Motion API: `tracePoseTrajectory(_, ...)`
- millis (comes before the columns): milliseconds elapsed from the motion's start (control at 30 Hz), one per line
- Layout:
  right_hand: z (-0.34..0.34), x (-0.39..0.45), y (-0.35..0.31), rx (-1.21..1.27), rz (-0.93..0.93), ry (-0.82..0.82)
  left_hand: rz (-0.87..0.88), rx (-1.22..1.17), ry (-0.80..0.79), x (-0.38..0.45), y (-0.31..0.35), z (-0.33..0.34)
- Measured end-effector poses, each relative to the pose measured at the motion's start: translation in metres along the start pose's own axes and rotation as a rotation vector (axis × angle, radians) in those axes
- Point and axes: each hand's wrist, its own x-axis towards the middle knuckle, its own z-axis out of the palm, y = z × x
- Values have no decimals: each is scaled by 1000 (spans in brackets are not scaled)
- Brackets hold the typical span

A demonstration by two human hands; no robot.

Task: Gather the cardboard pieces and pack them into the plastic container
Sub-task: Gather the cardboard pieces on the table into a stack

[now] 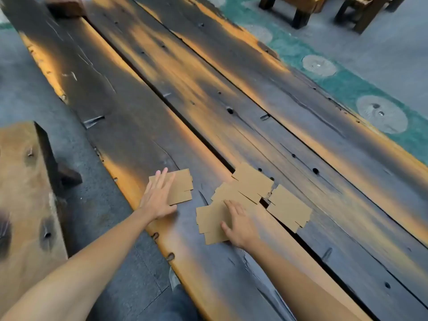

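Several flat brown cardboard pieces lie on the dark wooden table [208, 93]. My left hand [158, 196] rests flat, fingers spread, on the leftmost cardboard piece [181, 187]. My right hand [239, 224] lies on the nearest cardboard piece [212, 222], thumb against its edge and fingers on top. Behind it lie overlapping cardboard pieces [251, 183], and another cardboard piece [289, 208] sits to the right across the gap between planks. No plastic container is in view.
A wooden bench [23, 193] stands at the left beside the table. A long gap [176, 117] runs between the table's planks. Dark wooden stools [301, 10] stand on the grey floor at the far right, beyond a green strip [342, 82].
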Motion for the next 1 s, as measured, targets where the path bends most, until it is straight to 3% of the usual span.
tracePoseTrajectory(233,22,25,-26,-76,-58,-54,80,88,-109,31,-33,5)
tracePoseTrajectory(400,34,40,-44,-26,-55,-61,44,74,-226,46,-50,10)
tracePoseTrajectory(567,39,53,-56,11,-51,-42,76,52,-194,51,-52,11)
tracePoseTrajectory(800,31,60,-60,55,-119,15,115,-266,-264,34,-41,-1)
tracePoseTrajectory(1000,8,52,-55,135,-153,219,174,-408,-422,23,-27,-16)
